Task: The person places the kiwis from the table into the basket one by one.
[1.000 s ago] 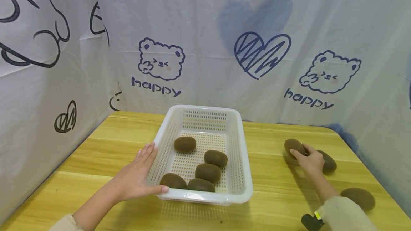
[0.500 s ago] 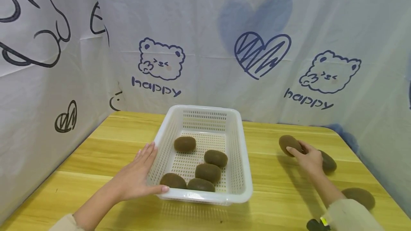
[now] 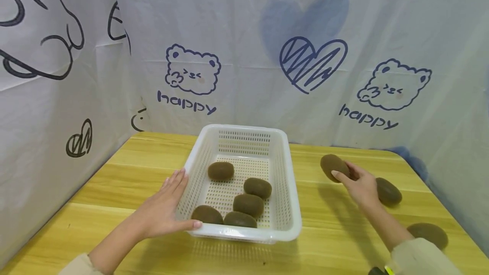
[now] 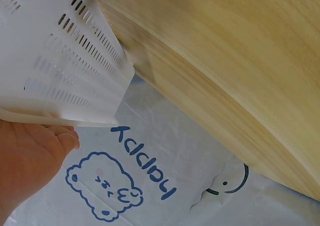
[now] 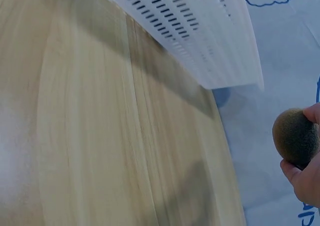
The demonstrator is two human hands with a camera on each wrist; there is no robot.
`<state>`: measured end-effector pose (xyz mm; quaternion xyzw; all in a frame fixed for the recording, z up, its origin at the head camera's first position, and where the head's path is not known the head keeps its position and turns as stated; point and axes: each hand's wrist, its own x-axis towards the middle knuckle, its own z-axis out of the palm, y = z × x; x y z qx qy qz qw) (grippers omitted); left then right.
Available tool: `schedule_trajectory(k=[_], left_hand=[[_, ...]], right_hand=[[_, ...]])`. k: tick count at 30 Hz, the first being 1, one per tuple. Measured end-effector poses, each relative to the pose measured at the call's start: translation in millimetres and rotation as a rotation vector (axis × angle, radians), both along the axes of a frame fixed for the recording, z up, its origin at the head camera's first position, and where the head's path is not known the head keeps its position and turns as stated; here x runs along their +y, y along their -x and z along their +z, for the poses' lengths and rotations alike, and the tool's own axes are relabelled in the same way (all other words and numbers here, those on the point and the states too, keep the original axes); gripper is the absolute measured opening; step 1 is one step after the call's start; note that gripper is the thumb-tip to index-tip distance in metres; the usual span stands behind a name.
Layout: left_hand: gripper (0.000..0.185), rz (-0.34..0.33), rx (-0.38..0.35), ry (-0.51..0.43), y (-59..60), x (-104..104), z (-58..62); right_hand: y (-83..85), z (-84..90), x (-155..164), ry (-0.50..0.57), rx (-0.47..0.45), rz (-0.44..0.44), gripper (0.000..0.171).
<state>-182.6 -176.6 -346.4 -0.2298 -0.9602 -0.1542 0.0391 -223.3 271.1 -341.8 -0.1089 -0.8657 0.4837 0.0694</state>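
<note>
A white perforated basket (image 3: 285,190) stands on the wooden table (image 3: 114,181) with several brown kiwis (image 3: 248,204) inside. My left hand (image 3: 165,207) lies flat against the basket's left wall (image 4: 75,80), thumb on the near rim. My right hand (image 3: 357,186) grips a kiwi (image 3: 333,166) lifted above the table to the right of the basket; the same kiwi (image 5: 295,137) shows in the right wrist view, with the basket's wall (image 5: 200,40) beyond it.
Two more kiwis lie on the table at the right, one (image 3: 389,191) just behind my right hand and another (image 3: 428,234) near the right edge. Printed white cloth (image 3: 244,54) walls the table at the back and left.
My right hand has lifted the kiwi off the table and carried it left toward the basket. The left hand has stayed on the basket.
</note>
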Motion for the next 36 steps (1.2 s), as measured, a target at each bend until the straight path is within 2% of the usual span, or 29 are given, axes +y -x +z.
schedule_trajectory(k=[6, 15, 22, 36], left_hand=[[0.112, -0.003, 0.006, 0.005, 0.3, 0, -0.1], [0.113, 0.001, 0.004, 0.002, 0.9, 0, -0.9], [0.113, 0.004, -0.003, -0.006, 1.0, 0, -1.0], [0.113, 0.004, -0.006, -0.011, 1.7, 0, -1.7]], right_hand=[[-4.7, 7.7, -15, 0.039, 0.048, 0.056, 0.067], [-12.5, 15.4, -33, 0.024, 0.113, 0.152, 0.066], [-17.6, 18.5, -49, 0.078, 0.17, 0.224, 0.056], [-23.5, 17.7, -80, 0.107, 0.161, 0.368, 0.055]])
